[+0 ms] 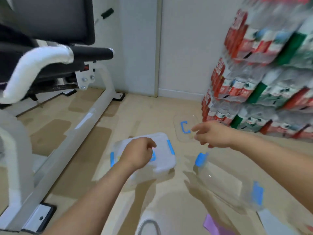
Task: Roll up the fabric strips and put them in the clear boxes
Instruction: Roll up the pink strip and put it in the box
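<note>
Status: box prep, no rolling yet. Right hand (211, 134) reaches forward to the clear plastic lid with a blue letter C (183, 128) on the tan floor (152, 106). Thumb and fingers look pinched on its near edge, though it's blurred. My guess is it's being parked out of the way so the open clear plastic box with blue latches (223, 182), just under that arm, is free for loading. Left hand (138, 154) sits on the lidded translucent plastic box with blue latches (162, 141), fingers curled. Can't tell if they grip anything; probably steadying it or going for its lid. Purple fabric strip (214, 224) lies flat and unrolled at the bottom edge, near the open box. Open box looks empty.
</note>
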